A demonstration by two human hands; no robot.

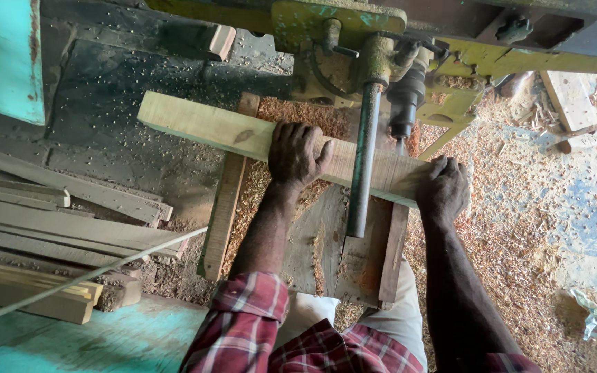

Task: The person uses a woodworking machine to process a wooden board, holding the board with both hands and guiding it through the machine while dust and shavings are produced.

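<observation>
The pale wooden plank (243,131) lies across the machine's small wooden counter (326,242), its long axis running from far left to near right, under the drill spindle (403,103) of the yellow-green machine (340,27). The left hand (297,153) presses down on the plank's middle with its fingers (291,132) curled over the far edge. The right hand (443,188) clamps the near-right end, just right of the bit, so the spindle sits between both hands.

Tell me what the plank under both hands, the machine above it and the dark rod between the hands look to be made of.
Plank: pale bare wood, unfinished, with visible grain and a dark knot. Machine: likely metal, yellow-green paint worn and chipped, dusted with sawdust. Rod: probably steel, smooth, dark and slightly shiny.
</observation>
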